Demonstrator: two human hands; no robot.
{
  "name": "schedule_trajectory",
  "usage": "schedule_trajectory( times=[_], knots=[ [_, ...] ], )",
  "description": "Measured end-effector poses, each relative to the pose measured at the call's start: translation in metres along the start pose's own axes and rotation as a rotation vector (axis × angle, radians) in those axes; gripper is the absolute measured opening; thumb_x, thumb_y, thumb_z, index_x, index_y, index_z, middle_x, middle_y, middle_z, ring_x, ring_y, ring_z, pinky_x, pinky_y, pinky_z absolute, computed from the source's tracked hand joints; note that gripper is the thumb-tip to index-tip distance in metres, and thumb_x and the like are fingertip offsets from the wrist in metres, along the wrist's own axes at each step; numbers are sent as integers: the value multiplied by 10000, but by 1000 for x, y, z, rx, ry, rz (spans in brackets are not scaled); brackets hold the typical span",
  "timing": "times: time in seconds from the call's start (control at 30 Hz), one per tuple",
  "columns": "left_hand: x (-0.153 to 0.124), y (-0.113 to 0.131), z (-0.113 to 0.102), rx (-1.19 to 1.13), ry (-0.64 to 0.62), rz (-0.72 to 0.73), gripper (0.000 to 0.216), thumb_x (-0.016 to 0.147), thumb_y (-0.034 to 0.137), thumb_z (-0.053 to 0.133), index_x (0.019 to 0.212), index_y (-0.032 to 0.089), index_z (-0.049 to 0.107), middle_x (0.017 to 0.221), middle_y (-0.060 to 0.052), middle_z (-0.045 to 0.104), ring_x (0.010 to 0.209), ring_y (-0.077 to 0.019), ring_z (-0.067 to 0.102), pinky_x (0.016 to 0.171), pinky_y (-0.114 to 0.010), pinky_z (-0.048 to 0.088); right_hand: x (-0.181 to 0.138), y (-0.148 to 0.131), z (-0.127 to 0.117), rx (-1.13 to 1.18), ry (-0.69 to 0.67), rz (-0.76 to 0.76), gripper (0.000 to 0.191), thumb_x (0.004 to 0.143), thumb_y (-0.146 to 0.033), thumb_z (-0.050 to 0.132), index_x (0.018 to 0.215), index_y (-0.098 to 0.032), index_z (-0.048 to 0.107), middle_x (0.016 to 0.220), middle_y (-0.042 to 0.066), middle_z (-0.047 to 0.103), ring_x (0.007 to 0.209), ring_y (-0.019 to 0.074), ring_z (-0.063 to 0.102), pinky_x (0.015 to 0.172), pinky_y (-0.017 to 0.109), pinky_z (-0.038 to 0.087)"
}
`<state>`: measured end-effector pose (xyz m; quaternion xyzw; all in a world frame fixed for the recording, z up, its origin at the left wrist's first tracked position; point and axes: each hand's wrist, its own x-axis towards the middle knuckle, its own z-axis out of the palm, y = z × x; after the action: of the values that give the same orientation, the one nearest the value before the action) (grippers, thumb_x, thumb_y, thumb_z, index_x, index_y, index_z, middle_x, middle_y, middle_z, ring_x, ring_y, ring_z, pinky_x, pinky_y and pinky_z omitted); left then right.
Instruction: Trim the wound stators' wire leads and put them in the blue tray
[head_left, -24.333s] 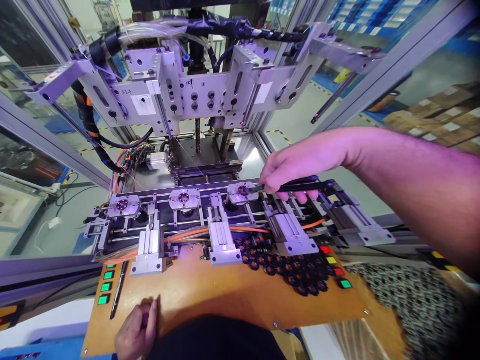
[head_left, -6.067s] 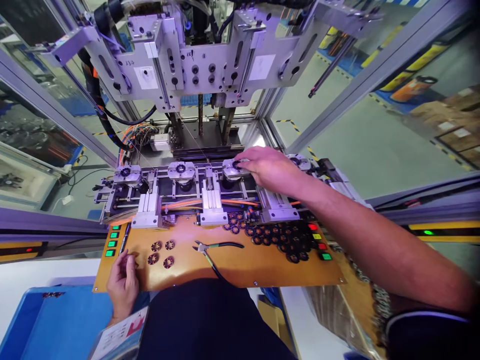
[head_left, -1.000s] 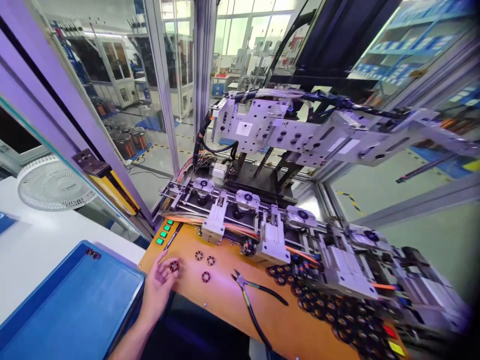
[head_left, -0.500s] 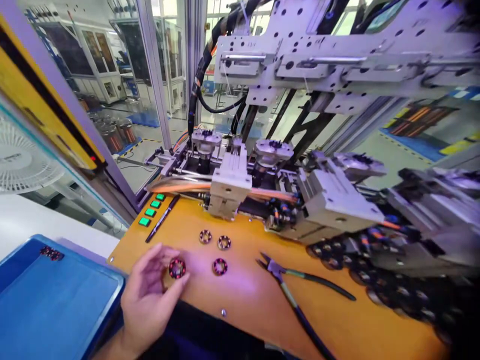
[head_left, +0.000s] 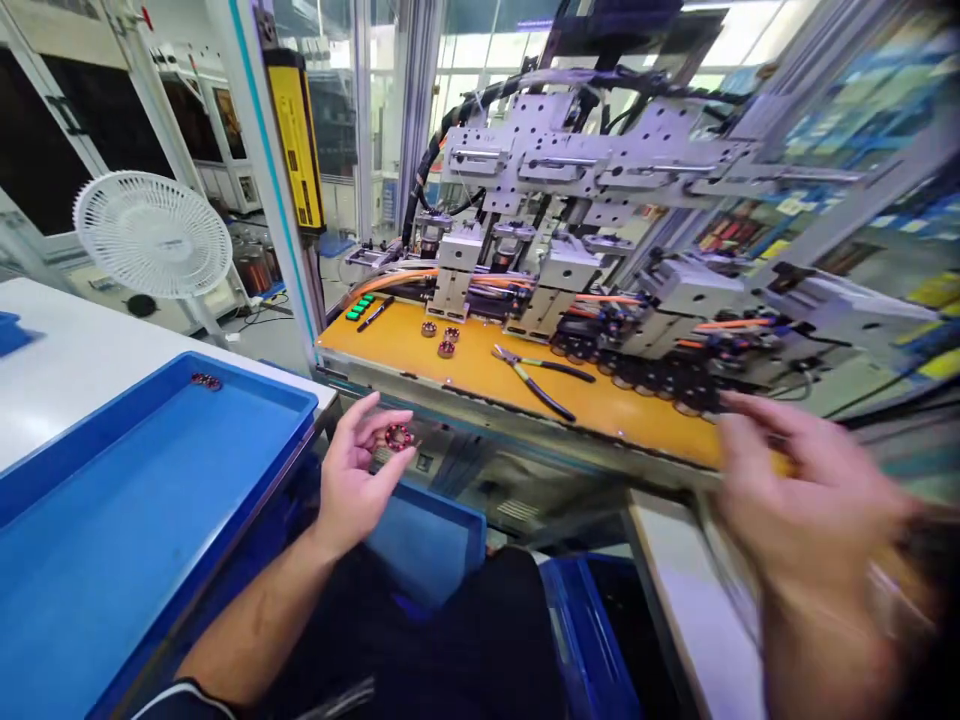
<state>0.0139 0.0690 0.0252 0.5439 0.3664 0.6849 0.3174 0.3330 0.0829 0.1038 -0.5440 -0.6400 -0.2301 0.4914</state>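
Observation:
Between the thumb and fingers of my left hand (head_left: 356, 490) is a small ring-shaped motor stator (head_left: 398, 437) with reddish windings. The hand hovers in front of the orange work plate's front edge. Three similar stators (head_left: 446, 349) lie on the orange plate (head_left: 480, 368). My right hand (head_left: 802, 490) is smeared by motion at the right, near the end of a row of black round parts (head_left: 645, 378). Whether its fingers hold anything is unclear.
Wire cutters (head_left: 525, 372) lie with handles spread on the plate. A black pen (head_left: 375, 315) sits beside green buttons (head_left: 360, 308). Machine fixtures (head_left: 566, 262) line the back. A blue tray (head_left: 307, 405) at left holds small dark-red parts (head_left: 205, 381). A white fan (head_left: 154, 235) stands behind.
The view has pulled back and tilted. My left hand, still pinching the stator, is now off the plate's front edge. My right hand has come into view at the right.

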Motion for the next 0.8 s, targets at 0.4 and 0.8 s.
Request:
schedule_trajectory(
  times=[0.4, 0.8],
  knots=[
    [-95, 56, -35, 120, -44, 170, 757, 726, 46, 765, 1369, 289, 447, 1057, -34, 679, 906, -124, 696, 837, -245, 599, -77, -156, -15, 685, -737, -558, 148, 932, -104, 524, 966, -140, 663, 784, 65, 694, 687, 167, 617, 628, 299, 504],
    [-83, 28, -17, -19, -170, -8, 781, 698, 45, 792, 1362, 261, 444, 1023, -42, 717, 904, -141, 707, 826, -256, 597, -111, -139, -40, 907, -1031, -139, 196, 936, -149, 524, 835, -170, 691, 562, -25, 552, 516, 84, 481, 527, 224, 342]
  ],
)
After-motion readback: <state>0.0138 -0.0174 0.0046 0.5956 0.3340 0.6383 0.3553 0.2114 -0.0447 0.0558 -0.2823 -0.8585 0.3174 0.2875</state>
